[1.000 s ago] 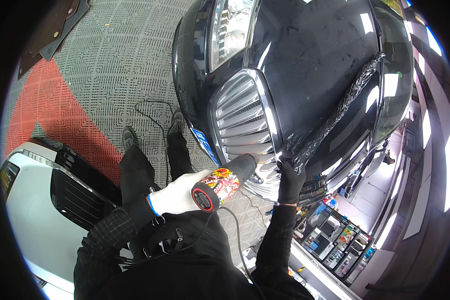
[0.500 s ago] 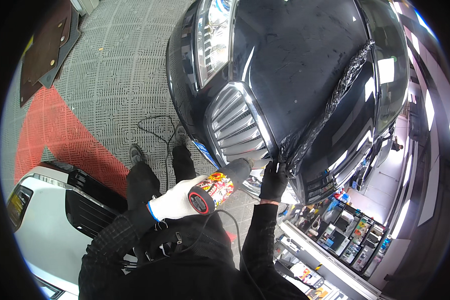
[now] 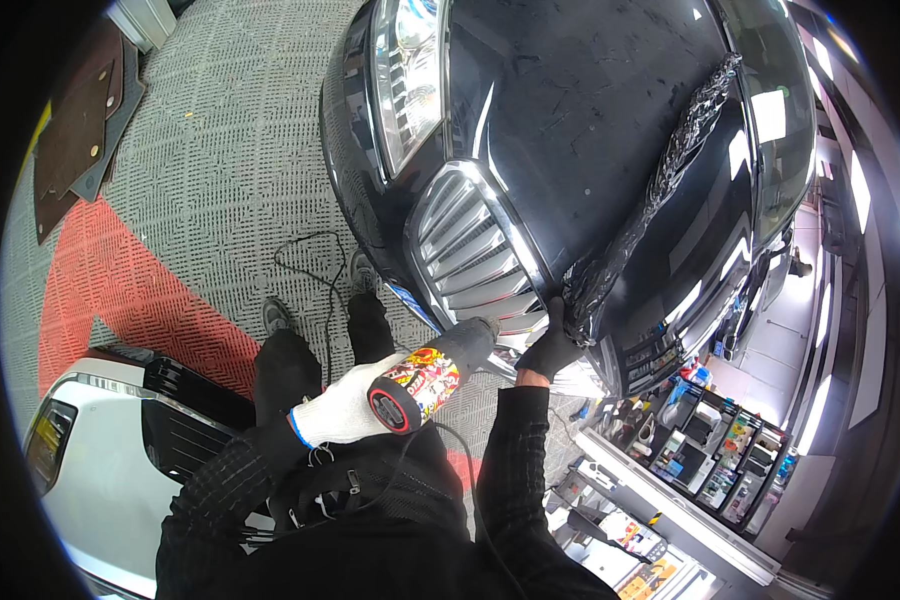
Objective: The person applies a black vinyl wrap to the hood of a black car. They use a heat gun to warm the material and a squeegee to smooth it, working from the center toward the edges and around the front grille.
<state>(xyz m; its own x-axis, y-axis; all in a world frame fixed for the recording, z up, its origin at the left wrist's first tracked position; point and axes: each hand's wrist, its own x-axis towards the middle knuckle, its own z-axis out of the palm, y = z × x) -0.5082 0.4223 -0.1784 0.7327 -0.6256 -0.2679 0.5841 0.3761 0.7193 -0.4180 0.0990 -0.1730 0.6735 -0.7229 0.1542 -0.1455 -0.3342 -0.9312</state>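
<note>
My left hand [image 3: 342,408], in a white knit glove, is wrapped round a heat gun [image 3: 432,372] with a colourful patterned body. Its dark nozzle points at the lower end of the chrome grille [image 3: 478,255]. My right hand [image 3: 548,352], in a black glove, grips the end of a bunched strip of shiny black film [image 3: 660,190] at the front edge of the hood. From there the crumpled strip runs up across the black car's hood [image 3: 570,120] toward the windscreen. The right fingertips are partly lost against the dark film.
A cord [image 3: 470,455] trails from the heat gun past my body. Beside my legs on the left stands a white car bumper [image 3: 120,450]. Another cable [image 3: 315,262] lies on the grated floor. At the lower right are a tool tray [image 3: 715,450] and a workbench [image 3: 670,510].
My right hand has shifted slightly and turned, its fingers now closer round the film at the hood's edge. The heat gun has moved a little left and down. The view has shifted slightly.
</note>
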